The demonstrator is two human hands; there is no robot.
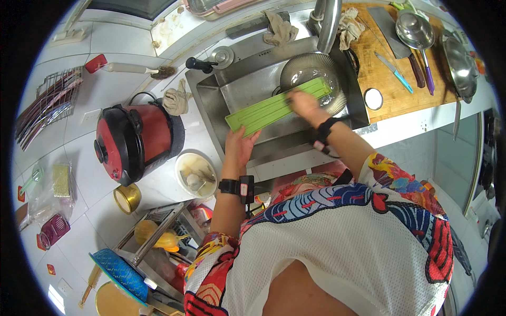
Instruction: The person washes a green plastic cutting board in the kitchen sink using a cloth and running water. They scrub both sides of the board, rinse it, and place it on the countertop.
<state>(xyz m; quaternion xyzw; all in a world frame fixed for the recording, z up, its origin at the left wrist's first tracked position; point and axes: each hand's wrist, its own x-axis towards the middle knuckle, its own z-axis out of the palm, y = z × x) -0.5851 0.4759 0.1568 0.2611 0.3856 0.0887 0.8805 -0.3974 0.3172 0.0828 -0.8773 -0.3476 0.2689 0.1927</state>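
Note:
A long green ribbed plastic tray (pixel 269 110) lies slantwise above the stainless steel sink (pixel 241 93). At its lower left end my left hand (pixel 240 144) grips the edge, the thumb on top. My right hand (pixel 304 104) is on the upper face nearer the other end, blurred; whether its fingers hold something small cannot be made out. Beneath the tray's right end, a ribbed clear bowl (pixel 310 65) sits in the sink with what looks like water in it. The steel faucet (pixel 330 25) stands at the back, over the bowl.
Right of the sink, a wooden cutting board (pixel 389 106) bears a cleaver (pixel 389 33), a small blue-handled knife (pixel 395 73), a steel ladle (pixel 415 29) and a cloth (pixel 350 28). To the left stand a red electric pressure cooker (pixel 156 130) and a white bowl of scraps (pixel 195 175).

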